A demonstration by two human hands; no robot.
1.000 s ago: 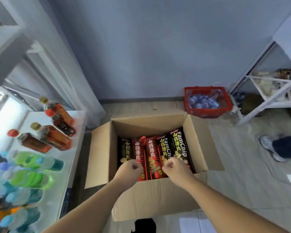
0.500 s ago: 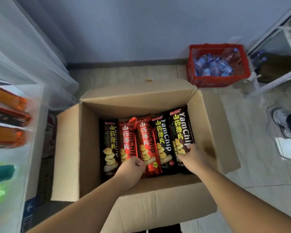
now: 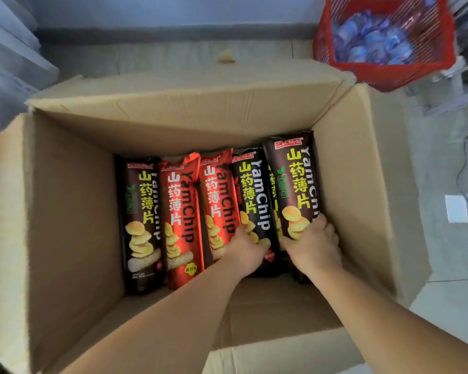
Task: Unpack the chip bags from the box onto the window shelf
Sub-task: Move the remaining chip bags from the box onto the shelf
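Note:
An open cardboard box [image 3: 65, 201] on the floor holds several long YamChip bags lying side by side. From the left: a dark brown bag [image 3: 141, 211], two red bags [image 3: 180, 211], a black bag [image 3: 254, 195] and a dark brown bag [image 3: 295, 184] against the right wall. My left hand [image 3: 247, 251] reaches in and grips the lower part of the black bag. My right hand [image 3: 312, 244] grips the lower end of the rightmost brown bag, fingers curled round its right edge. The window shelf is out of view.
A red plastic basket [image 3: 384, 74] with blue-wrapped packets stands on the floor beyond the box at the right. A pale curtain [image 3: 8, 58] hangs at the far left. Tiled floor [image 3: 449, 163] with a dark cable lies right of the box.
The camera has dipped closer over the box; the shelf with bottles has left the view. My left hand moved right from the red bags to the black bag. My right hand closed on the rightmost bag.

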